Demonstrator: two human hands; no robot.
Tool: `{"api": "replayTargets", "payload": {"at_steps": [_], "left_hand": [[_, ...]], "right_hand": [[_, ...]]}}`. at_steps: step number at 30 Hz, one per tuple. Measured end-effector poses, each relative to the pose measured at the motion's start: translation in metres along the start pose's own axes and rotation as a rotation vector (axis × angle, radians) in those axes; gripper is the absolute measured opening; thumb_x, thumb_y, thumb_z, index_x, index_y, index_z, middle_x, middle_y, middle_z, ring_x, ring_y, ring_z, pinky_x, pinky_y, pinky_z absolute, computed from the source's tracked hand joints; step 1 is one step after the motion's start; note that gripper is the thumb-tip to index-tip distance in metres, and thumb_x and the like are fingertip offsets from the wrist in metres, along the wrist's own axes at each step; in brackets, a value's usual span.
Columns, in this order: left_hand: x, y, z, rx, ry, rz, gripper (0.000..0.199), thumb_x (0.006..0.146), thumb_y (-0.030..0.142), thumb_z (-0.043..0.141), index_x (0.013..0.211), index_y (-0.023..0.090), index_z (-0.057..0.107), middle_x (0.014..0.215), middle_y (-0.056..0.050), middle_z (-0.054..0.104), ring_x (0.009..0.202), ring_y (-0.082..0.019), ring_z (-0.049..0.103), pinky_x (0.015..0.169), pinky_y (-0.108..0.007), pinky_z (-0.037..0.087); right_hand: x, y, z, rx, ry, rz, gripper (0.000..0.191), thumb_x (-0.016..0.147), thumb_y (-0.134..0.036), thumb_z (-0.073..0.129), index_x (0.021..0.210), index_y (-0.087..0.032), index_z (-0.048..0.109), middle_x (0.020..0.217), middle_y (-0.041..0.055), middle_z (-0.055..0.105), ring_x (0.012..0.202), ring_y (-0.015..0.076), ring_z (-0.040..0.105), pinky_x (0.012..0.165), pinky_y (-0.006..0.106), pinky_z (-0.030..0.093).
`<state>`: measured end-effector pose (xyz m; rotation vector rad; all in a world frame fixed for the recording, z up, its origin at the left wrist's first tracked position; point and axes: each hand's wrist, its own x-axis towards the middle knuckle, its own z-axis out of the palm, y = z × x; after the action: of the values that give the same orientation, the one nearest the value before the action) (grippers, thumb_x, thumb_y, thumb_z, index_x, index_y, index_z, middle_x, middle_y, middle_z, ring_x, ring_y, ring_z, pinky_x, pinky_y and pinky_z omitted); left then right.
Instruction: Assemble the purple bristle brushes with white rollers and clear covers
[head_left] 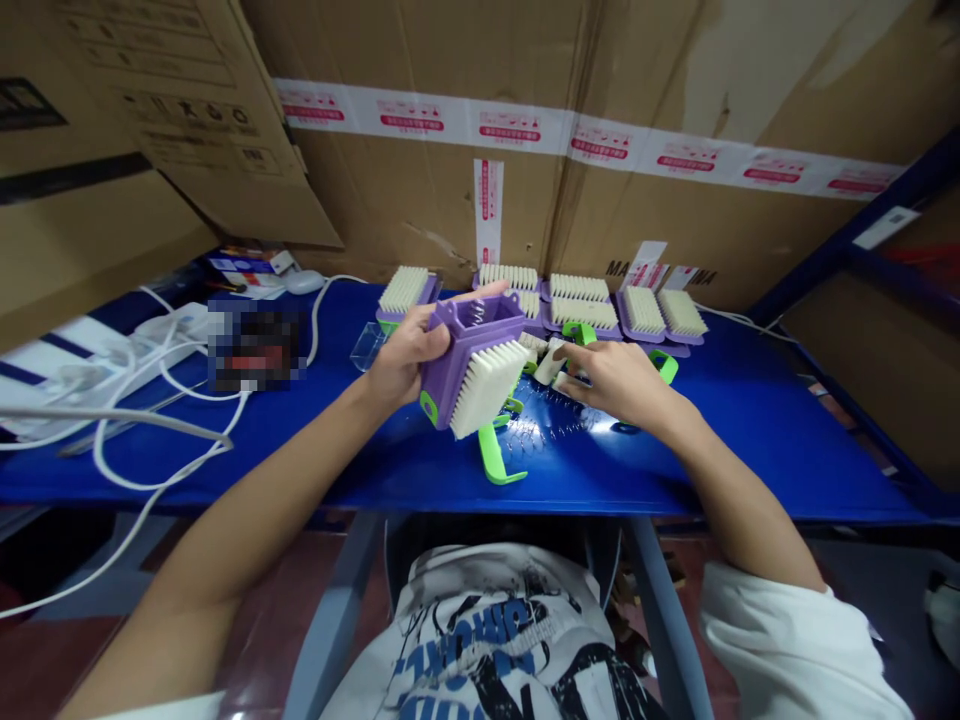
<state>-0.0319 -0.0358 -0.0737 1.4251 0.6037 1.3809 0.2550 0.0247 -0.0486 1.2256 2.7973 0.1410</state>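
My left hand (411,350) grips a purple brush body (442,375), held up above the table with its opening upward. Coil springs show inside that opening, and a block of off-white bristles (489,388) faces me. My right hand (615,378) reaches down to the table, its fingers apart at some small white pieces (550,361). Whether it touches them is hard to make out. Around these lie loose metal springs (536,425) and bright green plastic parts, one of them a curved green handle (492,455) near the front.
Behind my hands, several purple brush pieces with bristles up (581,300) line the cardboard wall (420,200). A small clear box (367,345) stands left of my left hand. White cables (161,375) and a power strip cover the left side of the blue table (765,430).
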Motion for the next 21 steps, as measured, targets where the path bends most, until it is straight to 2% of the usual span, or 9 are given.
{"api": "replayTargets", "payload": {"at_steps": [3,6,8,10,13,15,18,21], "left_hand": [[0.001,-0.004,-0.003,-0.014,-0.012,-0.010,0.076,0.090,0.082,0.088,0.140,0.025,0.084,0.124,-0.013,0.088,0.112,-0.034,0.089,0.097,-0.040,0.075],[0.002,-0.007,-0.004,-0.035,-0.027,-0.006,0.080,0.097,0.085,0.079,0.151,0.026,0.078,0.135,-0.015,0.086,0.120,-0.035,0.088,0.106,-0.046,0.074],[0.003,-0.007,-0.002,-0.063,-0.033,-0.011,0.080,0.100,0.085,0.075,0.155,0.027,0.074,0.139,-0.016,0.085,0.120,-0.037,0.088,0.104,-0.051,0.075],[0.004,-0.006,0.002,-0.099,-0.024,-0.035,0.076,0.103,0.084,0.073,0.156,0.029,0.072,0.139,-0.015,0.085,0.114,-0.038,0.089,0.097,-0.053,0.076],[0.006,-0.004,0.005,-0.132,0.046,-0.069,0.073,0.103,0.082,0.072,0.154,0.030,0.071,0.134,-0.015,0.086,0.107,-0.038,0.089,0.089,-0.054,0.077],[0.009,-0.006,0.002,-0.134,0.089,-0.103,0.072,0.103,0.082,0.073,0.149,0.027,0.073,0.125,-0.016,0.087,0.103,-0.039,0.089,0.084,-0.054,0.077],[0.012,-0.015,-0.009,-0.123,0.053,-0.211,0.077,0.100,0.088,0.070,0.134,0.020,0.080,0.103,-0.016,0.086,0.090,-0.038,0.088,0.072,-0.050,0.075],[0.011,-0.022,-0.018,-0.130,-0.003,-0.286,0.086,0.097,0.097,0.065,0.126,0.017,0.082,0.088,-0.015,0.081,0.083,-0.037,0.086,0.064,-0.045,0.072]], "right_hand": [[-0.002,0.000,-0.001,-0.012,-0.010,-0.025,0.044,0.111,-0.028,0.067,0.155,-0.021,0.069,0.128,0.0141,0.089,0.115,0.0378,0.085,0.072,0.040,0.044],[-0.002,-0.006,-0.001,-0.068,-0.049,-0.019,0.052,0.106,-0.025,0.072,0.158,-0.021,0.067,0.126,0.0169,0.089,0.108,0.0399,0.086,0.073,0.040,0.047],[-0.003,-0.005,-0.001,-0.059,-0.035,-0.019,0.052,0.105,-0.023,0.072,0.157,-0.020,0.069,0.125,0.0178,0.088,0.106,0.0401,0.086,0.074,0.041,0.050],[-0.004,0.005,-0.002,0.037,0.035,-0.051,0.048,0.101,-0.021,0.074,0.149,-0.019,0.075,0.124,0.0170,0.088,0.109,0.0388,0.084,0.078,0.043,0.054],[-0.004,0.033,-0.004,0.410,0.180,-0.166,0.031,0.095,-0.031,0.083,0.125,-0.020,0.085,0.115,0.0116,0.088,0.103,0.0324,0.082,0.088,0.044,0.061],[0.000,0.052,-0.002,0.767,0.285,-0.208,0.034,0.093,-0.047,0.089,0.115,-0.022,0.086,0.112,0.0087,0.087,0.101,0.0289,0.081,0.094,0.045,0.065],[0.010,0.063,0.005,1.228,0.457,-0.116,0.054,0.085,-0.066,0.093,0.122,-0.027,0.081,0.121,0.0074,0.085,0.109,0.0303,0.083,0.092,0.046,0.071],[0.020,0.048,0.012,1.420,0.518,-0.023,0.068,0.086,-0.073,0.086,0.139,-0.033,0.070,0.136,0.0080,0.081,0.114,0.0327,0.084,0.083,0.047,0.074]]}}
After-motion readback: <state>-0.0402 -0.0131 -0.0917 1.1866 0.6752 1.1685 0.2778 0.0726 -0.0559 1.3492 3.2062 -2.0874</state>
